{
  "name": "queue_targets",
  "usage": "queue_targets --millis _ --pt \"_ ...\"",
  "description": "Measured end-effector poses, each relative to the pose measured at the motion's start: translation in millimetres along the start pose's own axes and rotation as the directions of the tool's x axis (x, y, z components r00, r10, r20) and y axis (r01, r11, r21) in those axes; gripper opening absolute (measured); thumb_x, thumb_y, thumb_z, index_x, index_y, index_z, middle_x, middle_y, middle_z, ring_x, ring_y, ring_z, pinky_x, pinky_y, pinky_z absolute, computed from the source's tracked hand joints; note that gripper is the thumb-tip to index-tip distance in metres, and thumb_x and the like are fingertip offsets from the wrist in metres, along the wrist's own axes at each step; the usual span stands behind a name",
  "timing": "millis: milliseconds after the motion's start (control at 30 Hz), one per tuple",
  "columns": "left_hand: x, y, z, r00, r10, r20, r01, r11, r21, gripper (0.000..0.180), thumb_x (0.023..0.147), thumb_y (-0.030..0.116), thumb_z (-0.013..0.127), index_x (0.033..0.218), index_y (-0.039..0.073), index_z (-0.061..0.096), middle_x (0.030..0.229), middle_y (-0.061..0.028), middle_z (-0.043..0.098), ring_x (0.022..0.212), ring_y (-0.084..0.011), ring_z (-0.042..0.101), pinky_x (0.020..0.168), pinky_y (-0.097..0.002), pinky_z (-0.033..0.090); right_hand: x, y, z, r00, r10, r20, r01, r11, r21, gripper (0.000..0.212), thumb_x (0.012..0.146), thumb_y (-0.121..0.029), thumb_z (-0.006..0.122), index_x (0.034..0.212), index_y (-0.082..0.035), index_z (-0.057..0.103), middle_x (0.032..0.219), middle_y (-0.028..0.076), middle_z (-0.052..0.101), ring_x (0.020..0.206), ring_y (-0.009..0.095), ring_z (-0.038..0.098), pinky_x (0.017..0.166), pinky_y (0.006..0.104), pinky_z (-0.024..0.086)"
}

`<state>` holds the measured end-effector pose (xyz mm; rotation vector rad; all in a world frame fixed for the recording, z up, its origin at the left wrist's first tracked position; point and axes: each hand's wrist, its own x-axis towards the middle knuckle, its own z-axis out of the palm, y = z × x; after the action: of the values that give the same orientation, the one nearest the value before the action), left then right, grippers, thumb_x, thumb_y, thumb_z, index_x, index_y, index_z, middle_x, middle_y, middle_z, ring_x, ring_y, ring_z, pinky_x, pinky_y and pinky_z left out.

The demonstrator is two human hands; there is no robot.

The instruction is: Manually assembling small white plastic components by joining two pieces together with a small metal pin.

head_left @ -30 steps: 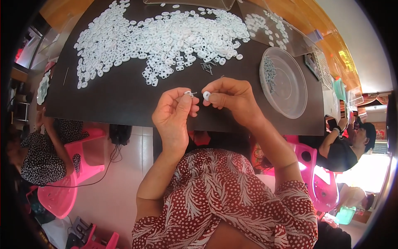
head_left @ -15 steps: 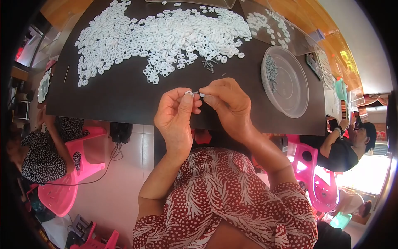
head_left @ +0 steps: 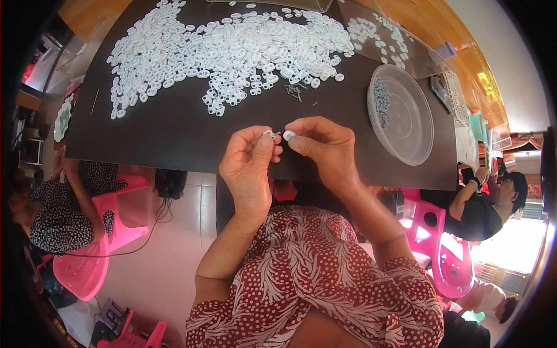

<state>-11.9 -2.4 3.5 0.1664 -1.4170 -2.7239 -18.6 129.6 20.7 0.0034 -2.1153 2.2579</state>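
Note:
Between thumb and fingers, my left hand (head_left: 248,159) pinches a small white plastic piece (head_left: 268,134). A thin grey screw (head_left: 276,133) sticks out of that piece toward the right. My right hand (head_left: 326,148) grips a second white oval piece (head_left: 288,135) by its edge, a small gap away from the screw's tip. Both hands are held above the near part of the dark table. Beyond them spreads a large heap of white two-holed oval pieces (head_left: 232,49), with a few grey screws (head_left: 295,90) lying at its near edge.
To the right, a clear round plastic lid or tray (head_left: 409,116) holds many grey screws (head_left: 380,98). More white pieces lie on a clear sheet (head_left: 400,49) at the far right. People sit on pink chairs (head_left: 452,261) at both sides. A thin stick (head_left: 94,101) lies at left.
My hands have drawn slightly apart. The white piece in my right hand has turned its face into view, and the screw in the left piece now stands free of my right fingers.

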Motion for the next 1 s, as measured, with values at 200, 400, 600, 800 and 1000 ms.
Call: queue_targets --millis 200,400,600,800,1000 --pt "-1 1 1 1.0 0.012 0.025 -0.013 0.999 0.033 0.015 0.089 0.004 0.057 0.103 -0.002 0.057 0.086 -0.0066 0.062 0.072 -0.0092 0.059 0.062 -0.0204 0.047 7 -4 -3 0.989 0.147 -0.021 -0.146 0.988 0.05 0.014 0.079 -0.004 0.065 0.092 0.0 0.066 0.074 0.002 0.064 0.065 0.004 0.055 0.056 0.0183 0.042" --pt "-5 3 3 0.998 -0.008 0.064 0.003 0.997 0.08 0.015 0.089 0.002 0.056 0.104 -0.002 0.057 0.085 -0.0058 0.062 0.071 -0.0085 0.058 0.06 -0.0196 0.046 10 -3 -4 0.979 0.201 -0.016 -0.197 0.97 0.142 0.015 0.081 -0.003 0.063 0.095 0.002 0.064 0.078 0.004 0.064 0.065 0.007 0.055 0.057 0.0202 0.042" --pt "-5 2 3 0.999 -0.016 0.037 0.011 0.991 0.13 0.014 0.089 0.001 0.056 0.102 -0.001 0.056 0.083 -0.0046 0.062 0.069 -0.0072 0.058 0.059 -0.0184 0.045 10 -6 0 0.98 0.196 -0.019 -0.191 0.971 0.147 0.015 0.081 -0.003 0.064 0.095 0.002 0.064 0.078 0.004 0.064 0.067 0.007 0.056 0.058 0.0202 0.042" --pt "-6 0 4 1.0 0.014 0.024 -0.018 0.984 0.179 0.012 0.089 0.001 0.056 0.1 0.0 0.057 0.08 -0.0025 0.061 0.067 -0.0055 0.057 0.056 -0.0173 0.044 8 -4 2 0.986 0.163 -0.04 -0.159 0.983 0.09 0.016 0.08 -0.003 0.065 0.095 0.001 0.064 0.08 0.004 0.065 0.067 0.007 0.057 0.058 0.0199 0.043" --pt "-6 1 4 1.0 0.024 0.013 -0.026 0.98 0.196 0.01 0.089 0.001 0.056 0.099 -0.001 0.056 0.079 -0.0023 0.061 0.067 -0.0052 0.057 0.057 -0.0172 0.045 4 -10 10 0.994 0.103 -0.029 -0.098 0.985 0.142 0.016 0.08 -0.001 0.066 0.095 0.001 0.064 0.083 0.004 0.066 0.07 0.007 0.058 0.058 0.0192 0.043"
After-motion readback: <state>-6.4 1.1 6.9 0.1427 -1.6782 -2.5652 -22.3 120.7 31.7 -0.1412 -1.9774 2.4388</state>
